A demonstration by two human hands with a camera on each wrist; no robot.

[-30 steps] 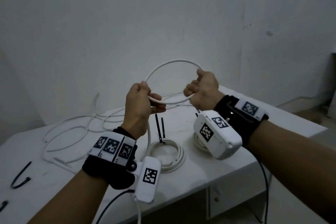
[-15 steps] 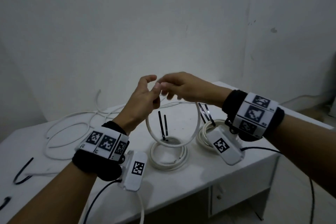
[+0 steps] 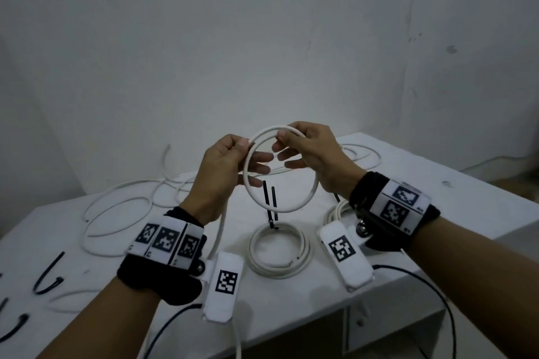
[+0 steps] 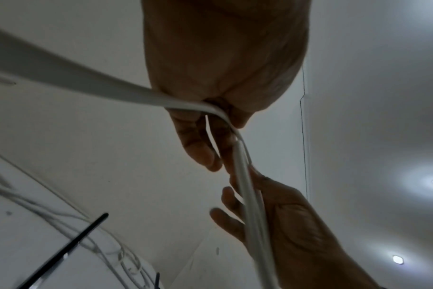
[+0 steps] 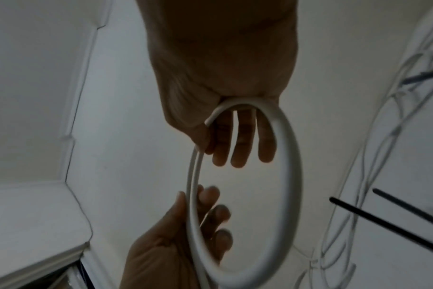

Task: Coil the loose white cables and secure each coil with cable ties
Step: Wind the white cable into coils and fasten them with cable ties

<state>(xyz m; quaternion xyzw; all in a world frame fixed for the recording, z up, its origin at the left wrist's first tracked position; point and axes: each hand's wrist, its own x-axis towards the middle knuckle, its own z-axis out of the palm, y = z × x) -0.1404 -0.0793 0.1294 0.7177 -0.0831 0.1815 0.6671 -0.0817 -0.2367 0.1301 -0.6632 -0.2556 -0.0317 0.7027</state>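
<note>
Both hands hold one loop of white cable (image 3: 247, 175) upright in the air over the white table (image 3: 423, 192). My left hand (image 3: 245, 151) pinches the loop's upper left side, its other fingers spread behind the ring. My right hand (image 3: 284, 143) pinches the top between thumb and forefinger. The cable's tail (image 3: 220, 227) hangs from the left hand down past the wrist. In the left wrist view the cable (image 4: 245, 176) runs between both hands. The right wrist view shows the ring (image 5: 288, 176) whole, with the left hand (image 5: 173, 244) on its lower side.
A tied coil (image 3: 280, 253) with a black cable tie (image 3: 269, 204) standing up lies below the hands. Another coil (image 3: 335, 213) sits under my right wrist. Loose white cables (image 3: 116, 213) sprawl at the left and back. Spare black ties (image 3: 46, 277) lie at the far left.
A second ago the cable was a wide arc between two fists. The hands met, and the cable is now one round loop, held by fingertips.
</note>
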